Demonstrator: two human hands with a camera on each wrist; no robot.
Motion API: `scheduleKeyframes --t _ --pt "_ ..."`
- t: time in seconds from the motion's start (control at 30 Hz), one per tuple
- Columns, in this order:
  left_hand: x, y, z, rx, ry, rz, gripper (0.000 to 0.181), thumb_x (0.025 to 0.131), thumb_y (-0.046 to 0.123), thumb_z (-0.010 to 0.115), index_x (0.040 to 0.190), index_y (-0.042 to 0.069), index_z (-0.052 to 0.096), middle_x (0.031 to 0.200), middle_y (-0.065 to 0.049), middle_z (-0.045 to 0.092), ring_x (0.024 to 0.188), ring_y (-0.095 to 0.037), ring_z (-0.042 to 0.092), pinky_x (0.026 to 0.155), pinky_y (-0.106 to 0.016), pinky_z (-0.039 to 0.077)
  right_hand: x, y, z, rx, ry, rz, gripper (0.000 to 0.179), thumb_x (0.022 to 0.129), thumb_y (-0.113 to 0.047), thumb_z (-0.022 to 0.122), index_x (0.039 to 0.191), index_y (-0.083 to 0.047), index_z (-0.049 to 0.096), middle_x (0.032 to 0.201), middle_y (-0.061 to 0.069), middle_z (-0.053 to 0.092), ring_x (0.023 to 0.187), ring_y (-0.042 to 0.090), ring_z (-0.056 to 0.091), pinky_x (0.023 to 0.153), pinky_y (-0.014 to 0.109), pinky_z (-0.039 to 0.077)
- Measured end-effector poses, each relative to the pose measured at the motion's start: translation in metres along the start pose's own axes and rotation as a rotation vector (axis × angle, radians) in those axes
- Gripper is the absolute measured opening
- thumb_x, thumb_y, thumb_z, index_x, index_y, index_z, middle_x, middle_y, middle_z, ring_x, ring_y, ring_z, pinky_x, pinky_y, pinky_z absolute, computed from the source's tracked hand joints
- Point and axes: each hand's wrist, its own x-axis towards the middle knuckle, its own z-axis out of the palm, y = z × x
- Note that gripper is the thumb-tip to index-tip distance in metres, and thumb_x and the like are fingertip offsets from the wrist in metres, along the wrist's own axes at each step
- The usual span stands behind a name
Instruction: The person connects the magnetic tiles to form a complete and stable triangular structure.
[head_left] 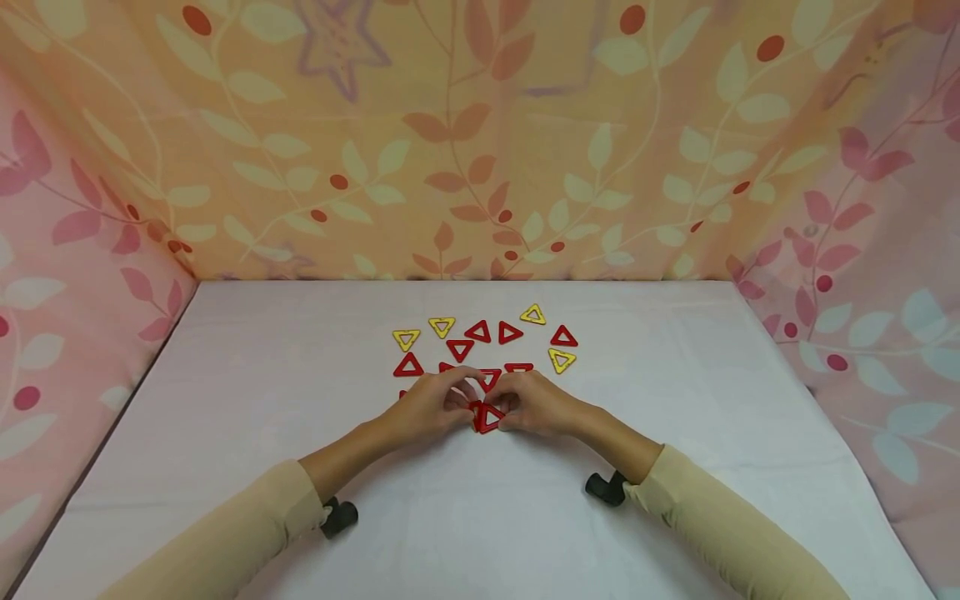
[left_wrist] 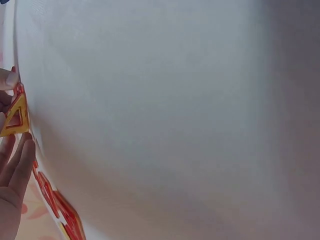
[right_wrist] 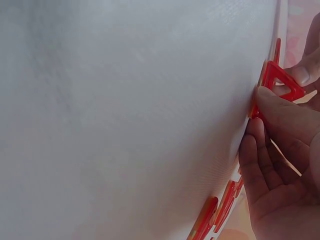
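Observation:
Close together over the near side of the scattered pieces, both hands meet at small triangular frame tiles. My right hand (head_left: 543,404) pinches a red triangular tile (right_wrist: 290,80) between thumb and finger, its open centre showing. From the other side, my left hand (head_left: 433,407) grips a second red tile (head_left: 475,407) that stands nearly edge-on against the first. A yellow-orange triangular face (left_wrist: 22,117) shows between the hands in the left wrist view. Just beyond the fingers lies another red triangular tile (head_left: 489,388), partly covered by them.
Several red tiles (head_left: 408,375) and yellow tiles (head_left: 407,347) lie flat on the white-covered table (head_left: 262,350) beyond and left of the hands. A yellow tile (head_left: 561,370) lies to the right. Patterned cloth (head_left: 420,208) hangs behind the table and on both sides.

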Motion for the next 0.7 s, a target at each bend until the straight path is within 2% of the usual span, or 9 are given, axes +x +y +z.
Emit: scheduleKeyframes --t 0.27,0.7 --pt "0.0053 0.0031 0.0049 -0.094 -0.020 -0.037 0.053 0.088 -0.001 0.072 0.137 0.001 0.052 0.107 -0.012 0.068 0.097 -0.022 0.071 0.085 -0.029 0.056 0.0001 -0.0004 0.0003 0.013 0.004 0.001 0.035 0.082 -0.003 0.080 0.115 -0.005 0.072 0.101 0.002 0.069 0.085 0.013 0.062 0.080 0.025 0.054" --pt "0.0087 0.0058 0.0093 -0.099 -0.017 -0.055 0.056 0.086 -0.002 0.073 0.138 0.001 0.050 0.106 -0.010 0.069 0.097 -0.021 0.071 0.084 -0.029 0.057 -0.0042 -0.0016 -0.0019 -0.002 -0.011 0.027 0.037 0.083 -0.004 0.079 0.119 -0.007 0.071 0.103 -0.002 0.069 0.087 0.013 0.062 0.082 0.025 0.054"
